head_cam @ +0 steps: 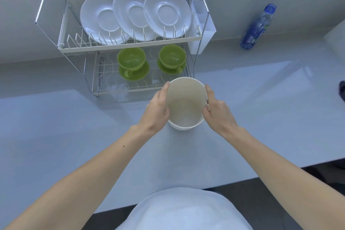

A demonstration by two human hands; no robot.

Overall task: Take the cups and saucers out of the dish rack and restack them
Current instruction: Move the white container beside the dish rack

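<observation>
A two-tier wire dish rack [128, 43] stands on the counter against the wall. Three white saucers [164, 13] lean upright in its top tier. On the lower tier sit two green cups, a left one [130, 59] and a right one [172, 56], each on a green saucer [134, 74]. In front of the rack I hold a large white cup [185, 106] between both hands, just above the counter. My left hand [157, 108] presses its left side and my right hand [218, 112] grips its right side by the handle.
A white plastic cutlery holder [201, 28] hangs on the rack's right end. A blue water bottle [258, 28] stands at the back right. The pale glossy counter [74, 136] ends at a front edge near my body. A dark object [342, 89] shows at the right border.
</observation>
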